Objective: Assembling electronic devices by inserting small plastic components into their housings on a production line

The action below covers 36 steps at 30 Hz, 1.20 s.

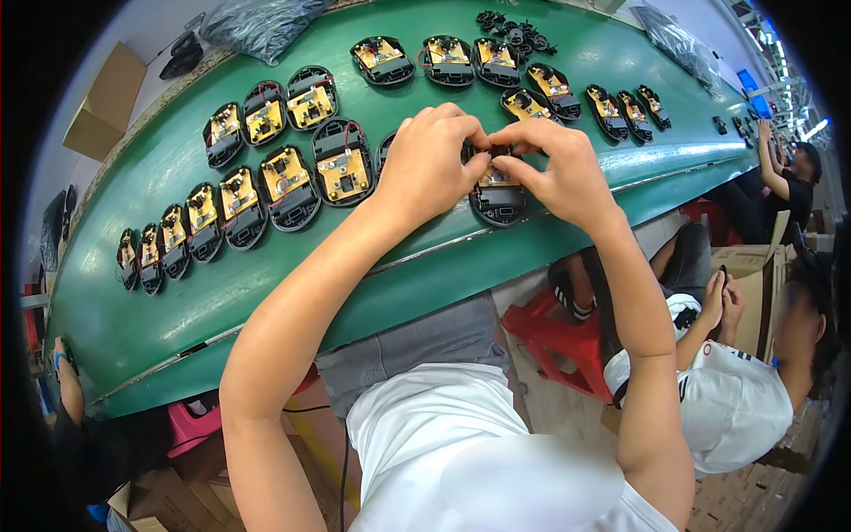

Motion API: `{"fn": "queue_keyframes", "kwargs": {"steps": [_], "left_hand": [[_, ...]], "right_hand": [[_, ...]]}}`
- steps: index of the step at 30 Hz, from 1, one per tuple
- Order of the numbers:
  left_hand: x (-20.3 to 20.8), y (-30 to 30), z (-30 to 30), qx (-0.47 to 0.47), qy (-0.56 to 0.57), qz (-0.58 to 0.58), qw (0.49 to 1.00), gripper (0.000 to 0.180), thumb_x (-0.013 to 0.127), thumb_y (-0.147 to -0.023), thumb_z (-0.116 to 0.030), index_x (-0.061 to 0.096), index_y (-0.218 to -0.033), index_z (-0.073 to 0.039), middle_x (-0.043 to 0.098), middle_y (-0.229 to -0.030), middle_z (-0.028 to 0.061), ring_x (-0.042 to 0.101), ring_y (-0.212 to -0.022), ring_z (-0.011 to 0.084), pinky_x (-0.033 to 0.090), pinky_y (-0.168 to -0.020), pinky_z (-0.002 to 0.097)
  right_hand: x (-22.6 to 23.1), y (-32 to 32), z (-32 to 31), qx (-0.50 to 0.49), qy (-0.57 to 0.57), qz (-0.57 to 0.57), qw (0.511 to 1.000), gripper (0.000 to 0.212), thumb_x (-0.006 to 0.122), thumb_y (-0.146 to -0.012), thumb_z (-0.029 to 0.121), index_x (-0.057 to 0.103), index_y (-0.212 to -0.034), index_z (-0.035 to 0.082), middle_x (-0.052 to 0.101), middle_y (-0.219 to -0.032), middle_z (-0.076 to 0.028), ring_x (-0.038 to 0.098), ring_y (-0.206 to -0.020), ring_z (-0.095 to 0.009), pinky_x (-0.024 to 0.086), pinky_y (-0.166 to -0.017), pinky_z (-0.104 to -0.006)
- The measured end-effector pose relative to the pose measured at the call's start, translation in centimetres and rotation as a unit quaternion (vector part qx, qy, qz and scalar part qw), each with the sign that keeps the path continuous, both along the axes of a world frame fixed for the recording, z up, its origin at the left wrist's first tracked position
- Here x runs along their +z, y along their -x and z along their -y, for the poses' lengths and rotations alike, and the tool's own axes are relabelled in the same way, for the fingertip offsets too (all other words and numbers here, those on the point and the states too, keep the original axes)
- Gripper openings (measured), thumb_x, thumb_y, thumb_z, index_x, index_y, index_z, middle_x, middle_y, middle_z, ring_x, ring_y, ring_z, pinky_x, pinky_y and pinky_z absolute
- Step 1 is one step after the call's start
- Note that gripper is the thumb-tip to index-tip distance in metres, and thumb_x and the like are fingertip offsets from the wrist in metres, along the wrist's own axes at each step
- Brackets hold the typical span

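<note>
A mouse base (pixel 498 206), a black oval shell with a yellowish circuit board, lies near the front edge of the green bench. Over its far end my left hand (pixel 436 161) is closed, thumb and forefinger pinched together. My right hand (pixel 560 170) meets it from the other side, thumb and fingertips also pressed in at that end. What the fingertips grip is too small and covered to make out. Just left of my left hand, another mouse base (pixel 342 168) with its board exposed lies on the bench.
Several more open mouse bases stand in rows, left (pixel 239 202) and far right (pixel 606 111). A pile of small black wheel-like parts (pixel 516 34) lies at the back. Plastic bags (pixel 261 27) rest along the far edge. A person sits beside a red stool (pixel 563 341) at right.
</note>
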State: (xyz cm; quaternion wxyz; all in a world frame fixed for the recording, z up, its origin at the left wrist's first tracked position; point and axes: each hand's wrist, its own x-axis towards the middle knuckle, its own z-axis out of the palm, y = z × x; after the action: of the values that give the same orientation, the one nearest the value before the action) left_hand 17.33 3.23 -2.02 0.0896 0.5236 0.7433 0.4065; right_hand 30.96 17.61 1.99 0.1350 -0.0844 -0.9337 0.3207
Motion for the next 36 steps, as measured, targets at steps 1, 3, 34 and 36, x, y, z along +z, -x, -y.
{"fn": "queue_keyframes", "kwargs": {"steps": [1,3,34,36], "left_hand": [[0.0,0.0,-0.1,0.001,-0.001,0.0,1.0,0.016,0.076,-0.08,-0.016,0.073,-0.09,-0.005,0.069,-0.099,0.0128,0.064,-0.101,0.0345,0.05,-0.089,0.0445],[-0.1,-0.1,-0.3,-0.009,-0.002,0.0,1.0,0.016,0.076,-0.079,-0.016,0.072,-0.09,-0.005,0.068,-0.099,0.0127,0.064,-0.1,0.0349,0.05,-0.089,0.0445],[2.6,2.8,3.3,-0.077,-0.041,-0.068,0.994,0.036,0.07,-0.087,-0.012,0.062,-0.121,-0.003,0.064,-0.126,0.0178,0.059,-0.118,0.0392,0.046,-0.101,0.0458],[2.8,3.3,6.1,-0.065,-0.032,-0.099,0.992,0.039,0.071,-0.086,-0.011,0.062,-0.124,-0.005,0.064,-0.127,0.016,0.057,-0.125,0.0382,0.045,-0.106,0.0463]], "right_hand": [[-0.4,-0.2,0.0,0.001,-0.001,0.0,1.0,0.021,0.079,-0.08,0.01,0.073,-0.099,0.001,0.073,-0.093,-0.012,0.069,-0.085,-0.027,0.054,-0.079,-0.0382],[-1.4,-0.9,0.1,-0.049,0.03,-0.052,0.997,0.022,0.08,-0.08,0.011,0.073,-0.099,0.002,0.073,-0.091,-0.012,0.068,-0.083,-0.027,0.054,-0.078,-0.0381],[-2.1,6.7,-17.3,-0.057,-0.105,-0.066,0.991,0.086,0.08,-0.082,0.05,0.045,-0.15,0.011,0.048,-0.152,-0.016,0.045,-0.14,-0.033,0.038,-0.114,-0.0435],[-3.3,7.5,-18.9,0.001,-0.126,-0.015,0.992,0.088,0.08,-0.082,0.049,0.042,-0.153,0.013,0.044,-0.155,-0.015,0.04,-0.144,-0.034,0.032,-0.119,-0.0444]]}}
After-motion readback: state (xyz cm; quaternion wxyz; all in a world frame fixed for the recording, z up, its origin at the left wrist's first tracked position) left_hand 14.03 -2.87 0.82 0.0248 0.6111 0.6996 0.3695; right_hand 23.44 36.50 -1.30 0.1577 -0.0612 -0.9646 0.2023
